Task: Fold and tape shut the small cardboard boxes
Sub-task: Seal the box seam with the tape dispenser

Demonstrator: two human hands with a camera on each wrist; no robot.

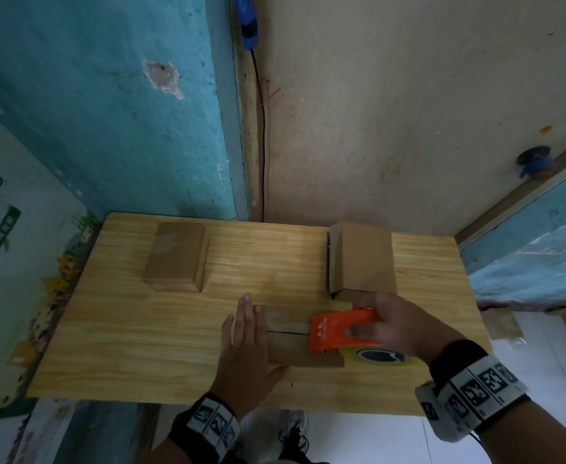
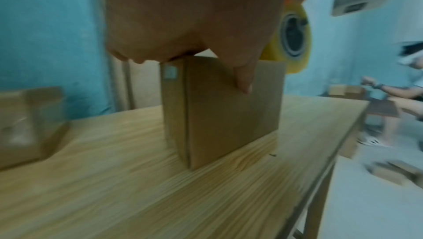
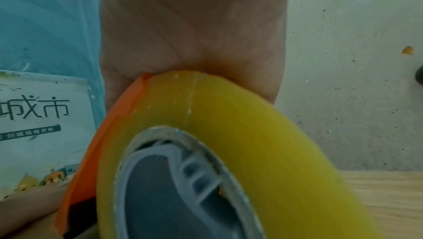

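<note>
A small cardboard box [image 1: 288, 346] stands near the front middle of the wooden table [image 1: 141, 346], its two top flaps folded down to meet in a seam. My left hand [image 1: 244, 333] lies flat with straight fingers on the box's left end. In the left wrist view the thumb [image 2: 245, 80] runs down the box's [image 2: 224, 112] near side. My right hand [image 1: 392, 326] grips the orange tape dispenser [image 1: 335, 329], which sits over the right end of the seam. Its yellow tape roll [image 1: 378, 358] trails toward me and fills the right wrist view [image 3: 228, 125].
A closed box [image 1: 174, 256] sits at the table's back left. Another box [image 1: 363, 259], with a flap standing up on its left side, is at the back right, just behind my right hand. Walls border the table's far and left edges. Another person [image 2: 400, 94] works beyond the table's right end.
</note>
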